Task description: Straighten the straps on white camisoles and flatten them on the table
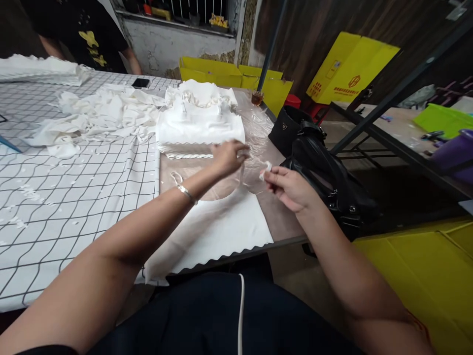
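Mid-frame, your right hand (290, 187) pinches a small white scrap (265, 170), keeping it off the plastic bag (254, 135). Your left hand (229, 157) is blurred, fingers bunched at the bag's edge; whether it grips, I cannot tell.

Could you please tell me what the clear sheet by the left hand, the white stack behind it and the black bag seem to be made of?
Clear sheet: thin plastic film, glossy, see-through, wrinkled. White stack: likely cloth, matte, folded in soft layers. Black bag: leather or imitation, I cannot tell which; smooth with a slight sheen.
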Tool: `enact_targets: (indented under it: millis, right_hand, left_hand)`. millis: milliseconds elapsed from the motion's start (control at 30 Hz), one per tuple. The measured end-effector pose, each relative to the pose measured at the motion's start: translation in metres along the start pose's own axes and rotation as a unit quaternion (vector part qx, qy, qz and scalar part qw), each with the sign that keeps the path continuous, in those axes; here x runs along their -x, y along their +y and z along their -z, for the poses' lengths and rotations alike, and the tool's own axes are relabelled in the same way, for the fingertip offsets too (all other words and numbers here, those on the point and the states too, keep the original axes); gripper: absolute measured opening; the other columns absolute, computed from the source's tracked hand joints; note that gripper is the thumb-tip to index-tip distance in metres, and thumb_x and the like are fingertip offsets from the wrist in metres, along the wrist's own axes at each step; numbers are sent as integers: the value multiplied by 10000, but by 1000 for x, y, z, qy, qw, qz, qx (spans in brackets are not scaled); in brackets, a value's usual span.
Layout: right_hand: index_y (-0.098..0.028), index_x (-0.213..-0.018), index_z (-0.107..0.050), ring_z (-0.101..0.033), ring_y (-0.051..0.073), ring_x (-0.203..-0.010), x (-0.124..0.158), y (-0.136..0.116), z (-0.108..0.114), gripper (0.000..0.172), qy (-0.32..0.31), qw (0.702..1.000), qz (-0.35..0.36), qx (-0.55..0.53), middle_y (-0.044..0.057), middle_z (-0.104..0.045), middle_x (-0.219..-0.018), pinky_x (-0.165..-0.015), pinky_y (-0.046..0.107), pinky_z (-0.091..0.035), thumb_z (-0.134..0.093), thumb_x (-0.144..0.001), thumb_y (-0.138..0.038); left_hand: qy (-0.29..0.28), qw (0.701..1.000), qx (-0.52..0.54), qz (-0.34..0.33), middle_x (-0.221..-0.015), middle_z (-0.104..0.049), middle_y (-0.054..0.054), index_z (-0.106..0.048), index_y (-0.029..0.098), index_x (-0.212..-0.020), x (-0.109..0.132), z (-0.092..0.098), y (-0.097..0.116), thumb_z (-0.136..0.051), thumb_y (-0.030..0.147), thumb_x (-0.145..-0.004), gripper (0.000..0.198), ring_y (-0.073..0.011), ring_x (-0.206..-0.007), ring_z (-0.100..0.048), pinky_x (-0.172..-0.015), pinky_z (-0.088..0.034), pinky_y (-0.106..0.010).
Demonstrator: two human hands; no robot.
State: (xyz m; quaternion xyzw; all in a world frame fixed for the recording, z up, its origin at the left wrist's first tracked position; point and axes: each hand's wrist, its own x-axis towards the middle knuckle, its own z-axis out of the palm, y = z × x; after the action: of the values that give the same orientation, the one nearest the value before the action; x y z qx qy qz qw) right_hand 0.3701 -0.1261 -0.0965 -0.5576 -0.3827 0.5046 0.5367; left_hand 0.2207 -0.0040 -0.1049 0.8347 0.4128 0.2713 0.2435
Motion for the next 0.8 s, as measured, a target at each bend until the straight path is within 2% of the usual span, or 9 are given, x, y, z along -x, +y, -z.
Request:
enact_targets:
  millis: [33,67,100,167,233,333,433,600,800]
  right_hand:
    - [-171,-674,-660,-459,59,-541,-12,-4,-3,395,14,1000,18,0,-34,-581,-628,-486,206,-347,-925,-488,-397]
    - [-172,-666,-645,-466,58,-540,-24,-7,-6,386,26,999,32,-1,-35,-586,-628,-481,200,-344,-923,-498,-380]
    - [-172,-667,-635,-481,59,-545,-33,-9,-9,372,34,999,42,-2,-31,-601,-639,-480,194,-346,-917,-518,-365]
    - [-171,-678,-625,-517,65,-561,-45,-5,-15,344,34,999,39,-2,-15,-637,-671,-486,188,-360,-901,-559,-340]
    - [-166,-676,-621,-545,73,-573,-48,7,-22,330,15,1000,3,-1,2,-661,-690,-495,188,-380,-892,-571,-321]
    - [-160,-668,-633,-560,78,-578,-40,34,-30,317,-27,997,-75,-4,15,-672,-696,-498,189,-393,-893,-555,-303]
    - [-165,-679,-656,-523,68,-551,-32,52,-34,314,-45,992,-116,-16,0,-656,-675,-480,192,-368,-898,-528,-295]
    - [-169,-672,-652,-514,82,-575,-23,56,-39,362,-56,991,-122,-11,9,-659,-699,-503,216,-345,-900,-485,-355]
    - [-183,-685,-640,-488,107,-640,-9,63,-47,321,-108,989,-24,103,-27,-585,-685,-633,265,-381,-831,-593,-424]
  left_hand:
    - [59,997,-28,29,-1245,-639,-83,-690,202,-1106,0,8,-3,-598,260,-871,259,-284,-1169,-540,-1022,-309,-478]
    - [87,994,-44,47,-1222,-641,-93,-681,187,-1096,5,14,-6,-592,262,-874,251,-281,-1133,-554,-992,-327,-468]
    - [80,994,-53,57,-1164,-658,-98,-678,173,-1058,16,17,-9,-578,272,-881,226,-272,-1073,-576,-955,-349,-448]
    - [-13,996,-65,60,-990,-695,-84,-670,165,-927,51,16,-17,-562,311,-891,185,-252,-935,-599,-884,-373,-415]
    - [-102,987,-108,62,-924,-700,-68,-649,183,-867,91,5,-24,-612,380,-863,200,-270,-924,-585,-878,-345,-436]
    - [-133,977,-145,78,-955,-691,-92,-636,190,-881,132,-17,-33,-669,413,-823,233,-303,-974,-563,-846,-314,-437]
    - [-137,979,-120,96,-945,-686,-91,-639,192,-865,140,-26,-36,-685,366,-812,187,-303,-986,-555,-819,-296,-426]
    - [-160,979,-51,117,-918,-707,-58,-657,200,-820,135,-22,-35,-680,268,-800,75,-290,-996,-551,-814,-286,-412]
    - [-129,981,27,140,-907,-716,-47,-718,208,-783,141,-23,-37,-673,342,-814,144,-287,-1012,-542,-888,-268,-466]
